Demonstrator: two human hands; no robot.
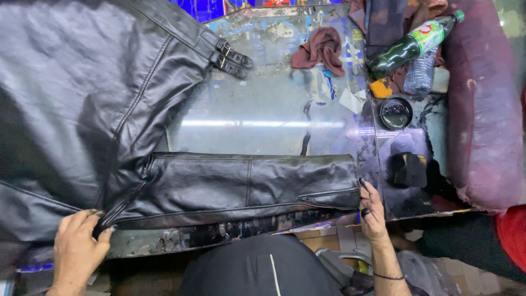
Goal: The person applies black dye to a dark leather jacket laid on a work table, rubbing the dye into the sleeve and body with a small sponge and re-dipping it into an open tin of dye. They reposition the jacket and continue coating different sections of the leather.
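Bright overhead glare, warped edges.

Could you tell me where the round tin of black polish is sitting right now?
In the head view, the round tin of black polish sits open on the right part of the worktable, just below the green bottle and above the black sponge.

A glossy, stained worktop (263, 109) reflects a strip of light (bluish smears across it). A worn maroon cushion (485, 109) flanks its right edge; tiled floor (323, 235) shows below.
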